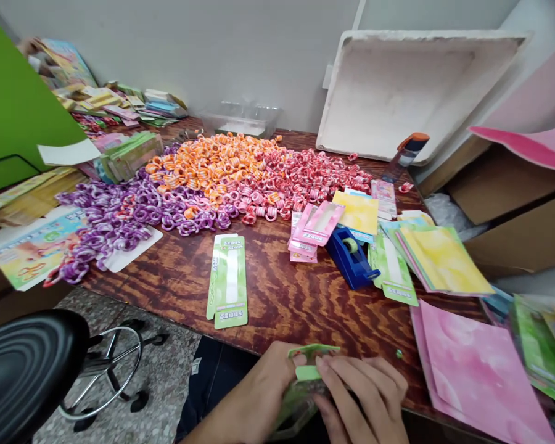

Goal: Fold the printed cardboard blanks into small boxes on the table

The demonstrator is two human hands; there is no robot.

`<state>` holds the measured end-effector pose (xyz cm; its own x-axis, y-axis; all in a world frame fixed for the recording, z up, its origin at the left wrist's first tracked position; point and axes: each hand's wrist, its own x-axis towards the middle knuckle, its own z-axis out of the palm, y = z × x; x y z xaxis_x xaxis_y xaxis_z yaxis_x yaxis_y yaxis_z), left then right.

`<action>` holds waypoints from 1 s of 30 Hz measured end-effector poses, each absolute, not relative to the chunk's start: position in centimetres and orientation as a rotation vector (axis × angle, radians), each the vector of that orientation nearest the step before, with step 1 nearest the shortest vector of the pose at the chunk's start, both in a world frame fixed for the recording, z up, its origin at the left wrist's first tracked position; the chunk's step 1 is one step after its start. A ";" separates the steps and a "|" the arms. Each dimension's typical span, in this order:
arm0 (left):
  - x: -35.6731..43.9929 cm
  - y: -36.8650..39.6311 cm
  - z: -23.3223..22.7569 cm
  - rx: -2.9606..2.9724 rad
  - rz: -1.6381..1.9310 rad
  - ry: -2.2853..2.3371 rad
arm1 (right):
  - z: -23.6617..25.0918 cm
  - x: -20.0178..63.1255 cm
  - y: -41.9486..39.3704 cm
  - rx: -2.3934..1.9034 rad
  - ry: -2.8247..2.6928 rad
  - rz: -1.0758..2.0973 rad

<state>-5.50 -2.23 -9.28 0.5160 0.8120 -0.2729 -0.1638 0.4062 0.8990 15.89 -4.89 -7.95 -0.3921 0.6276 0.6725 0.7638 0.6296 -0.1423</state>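
Both my hands hold a small green card package (308, 372) at the table's near edge. My left hand (254, 401) grips it from the left, and my right hand (363, 398) presses its top flap with the fingers. A flat green card sleeve (228, 280) lies on the wooden table (296, 302) in front of me. Behind it spreads a big heap of plastic rings: purple (115, 216), orange (213, 163) and red (305, 172).
A blue tape dispenser (350, 257) stands mid-table beside pink card sleeves (317, 225). Pink sheets (476, 370), yellow sheets (441, 259) and green sheets lie at the right. A white tray (411, 86) leans on the wall. A black stool (28, 370) stands at the lower left.
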 end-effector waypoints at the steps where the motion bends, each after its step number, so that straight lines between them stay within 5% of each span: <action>1: -5.5 -2.3 -9.1 0.969 0.731 0.816 | -8.4 15.3 -4.9 -1.113 -2.082 -0.239; 9: -4.1 -2.9 -11.9 0.751 0.851 0.763 | -6.8 11.8 -4.1 -1.267 -1.748 0.110; 23: -5.2 -3.2 -8.1 1.021 0.888 1.009 | -8.9 11.3 -3.5 -1.108 -1.822 -0.428; 30: -5.2 -2.9 -7.5 1.041 0.905 1.012 | -10.0 11.8 -4.0 -1.191 -1.842 -0.237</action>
